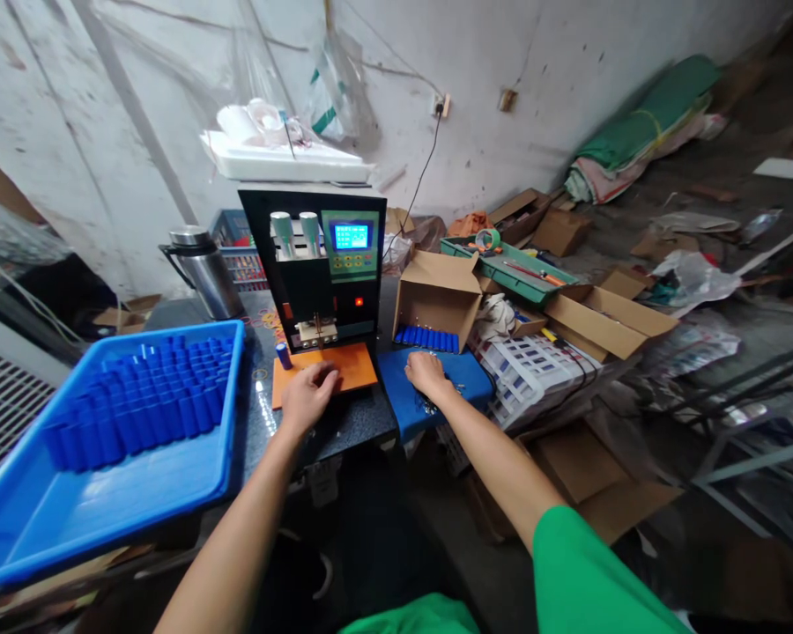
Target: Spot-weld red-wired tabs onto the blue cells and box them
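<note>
At the far left, a blue tray [13, 519] is sitting on the bench edge, holding many blue cylinders [138, 396] standing upright in rows toward its back half; its front half is showing bare blue floor. Behind it, a steel kettle [202, 269] is standing on the dark worktop [350, 423].

At centre, a black machine [317, 264] with a lit blue screen and a red light is standing upright on the worktop. An orange pad [353, 365] is lying at its foot, and a single blue cylinder [283, 355] is standing just beside the pad's left edge.

The left hand [307, 396] is resting on the near left part of the orange pad, fingers curled under; whether it is grasping anything cannot be told.

To the right, the right hand [426, 374] is lying palm down on a blue board [463, 379], fingers bent; small metal pieces are lying by its wrist, and what the fingers are grasping, if anything, cannot be told. Just beyond this hand, a row of blue cylinders [428, 337] is lying at the mouth of an open cardboard box [436, 295].

Further right, a white crate [529, 370], more cardboard boxes [604, 321] and a green tool tray [508, 269] are crowding the bench. A green roll [648, 110] is leaning against the wall at far right.
</note>
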### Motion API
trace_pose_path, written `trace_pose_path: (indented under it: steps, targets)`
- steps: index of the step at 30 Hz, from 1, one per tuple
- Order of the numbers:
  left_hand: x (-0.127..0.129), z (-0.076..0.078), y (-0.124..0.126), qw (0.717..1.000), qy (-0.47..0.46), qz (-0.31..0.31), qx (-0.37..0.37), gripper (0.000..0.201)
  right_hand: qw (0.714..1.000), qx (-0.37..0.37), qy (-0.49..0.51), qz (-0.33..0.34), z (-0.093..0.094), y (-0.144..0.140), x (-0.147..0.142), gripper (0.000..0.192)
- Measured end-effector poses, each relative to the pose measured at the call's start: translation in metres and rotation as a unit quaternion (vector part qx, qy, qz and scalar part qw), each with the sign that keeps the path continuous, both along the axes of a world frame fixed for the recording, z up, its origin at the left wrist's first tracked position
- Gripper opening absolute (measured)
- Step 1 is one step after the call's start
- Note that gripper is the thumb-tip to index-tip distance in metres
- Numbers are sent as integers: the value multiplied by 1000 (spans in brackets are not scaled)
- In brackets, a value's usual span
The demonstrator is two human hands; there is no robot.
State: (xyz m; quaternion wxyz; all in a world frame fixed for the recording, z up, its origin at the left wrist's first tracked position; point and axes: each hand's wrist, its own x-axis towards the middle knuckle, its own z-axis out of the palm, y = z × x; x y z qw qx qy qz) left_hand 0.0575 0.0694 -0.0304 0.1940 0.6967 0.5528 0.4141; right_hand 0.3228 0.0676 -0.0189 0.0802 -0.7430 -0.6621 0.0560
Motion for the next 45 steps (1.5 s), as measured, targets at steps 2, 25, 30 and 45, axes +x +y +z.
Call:
trace_pose_path:
  steps: [2, 25, 30, 45]
  targets:
    - [1, 3, -2, 1000, 6, 3, -2, 38, 1000, 10, 24, -11, -3, 1, 3, 20]
    - [-1, 5, 0, 999, -29, -20, -6, 40, 825, 316, 466, -43, 20, 26, 41, 23]
    - [-3, 6, 2, 998, -44, -34, -10, 43, 884, 253, 383, -91, 16, 19, 47, 16]
    - [37, 45, -65, 964, -232, -115, -65, 52, 737, 222, 633, 81, 54, -47, -22, 32]
